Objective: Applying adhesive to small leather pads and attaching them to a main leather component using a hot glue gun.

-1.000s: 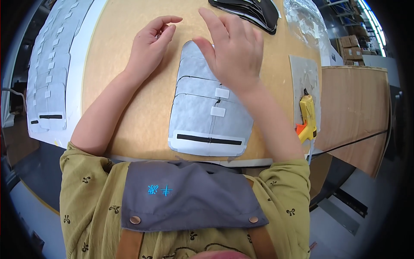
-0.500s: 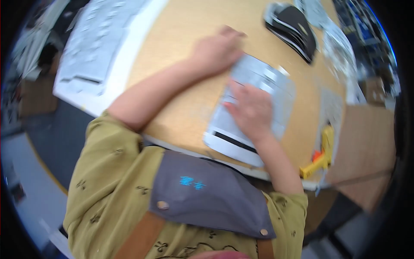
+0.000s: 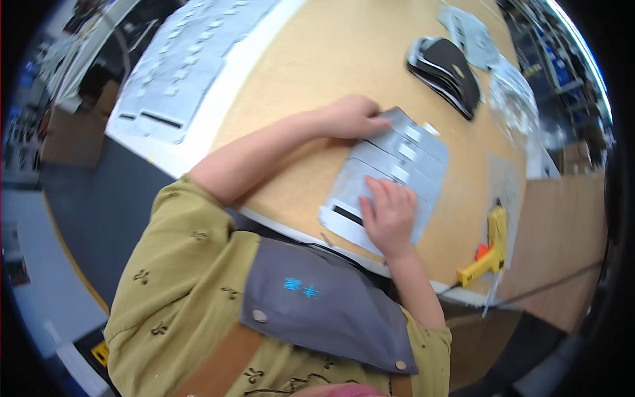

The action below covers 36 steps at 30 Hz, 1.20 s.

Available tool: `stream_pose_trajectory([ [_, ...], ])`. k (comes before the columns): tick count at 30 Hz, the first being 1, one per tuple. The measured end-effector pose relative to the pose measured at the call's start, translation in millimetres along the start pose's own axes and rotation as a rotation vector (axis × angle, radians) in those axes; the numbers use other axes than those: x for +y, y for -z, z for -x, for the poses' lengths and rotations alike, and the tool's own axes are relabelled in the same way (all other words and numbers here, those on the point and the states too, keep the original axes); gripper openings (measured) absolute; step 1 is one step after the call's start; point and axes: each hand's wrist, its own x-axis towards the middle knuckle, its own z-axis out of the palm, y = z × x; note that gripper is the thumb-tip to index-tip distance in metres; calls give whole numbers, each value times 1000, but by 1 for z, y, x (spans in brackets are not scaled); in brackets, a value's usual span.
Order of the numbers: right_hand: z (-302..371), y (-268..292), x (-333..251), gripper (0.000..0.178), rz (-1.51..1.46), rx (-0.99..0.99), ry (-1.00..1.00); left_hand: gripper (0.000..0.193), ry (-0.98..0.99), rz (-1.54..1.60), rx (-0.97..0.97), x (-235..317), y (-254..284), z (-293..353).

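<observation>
A flat grey panel [image 3: 361,173] lies at a slant on the table in front of me. Crosswise seams, a row of small white tabs [image 3: 407,152] and a black strip near its close end mark it. At its far left corner is my left hand [image 3: 354,118], closed on the edge with the thumb on top; its other fingers are mostly hidden. My right hand [image 3: 391,215] rests on the lower middle of the panel with fingers stretched out, holding nothing. One white tab [image 3: 430,130] sticks out past the panel's far right edge.
Stacked dark curved pieces [image 3: 450,71] lie at the far right, near clear plastic wrapping [image 3: 512,96]. A yellow glue gun [image 3: 489,248] stands by the right table edge, its cord trailing. To the left, grey sheets with rows of white tabs [image 3: 173,76] cover a white surface.
My right hand has slid down the panel toward me. My left hand has come down to the panel's far left corner and taken hold of it. The view has shifted slightly.
</observation>
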Motion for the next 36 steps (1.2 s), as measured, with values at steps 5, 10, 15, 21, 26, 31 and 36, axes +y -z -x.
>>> stream_pose_trajectory([
  [5,0,-2,3,29,-83,95,-2,49,416,398,-239,12,6,46],
  [10,-2,8,5,27,-115,139,71,30,69,374,49,-6,-37,56],
  [15,13,24,20,24,30,314,110,27,25,197,93,5,-1,54],
  [21,14,11,33,19,-214,317,-241,28,81,70,-9,-48,130,18],
  [26,7,10,39,16,-269,361,-365,34,142,-94,89,-109,225,-33],
  [31,11,11,47,12,-317,334,-569,38,176,-337,400,-183,292,-90],
  [36,9,8,49,10,-306,373,-648,36,178,-491,529,-232,321,-129],
])
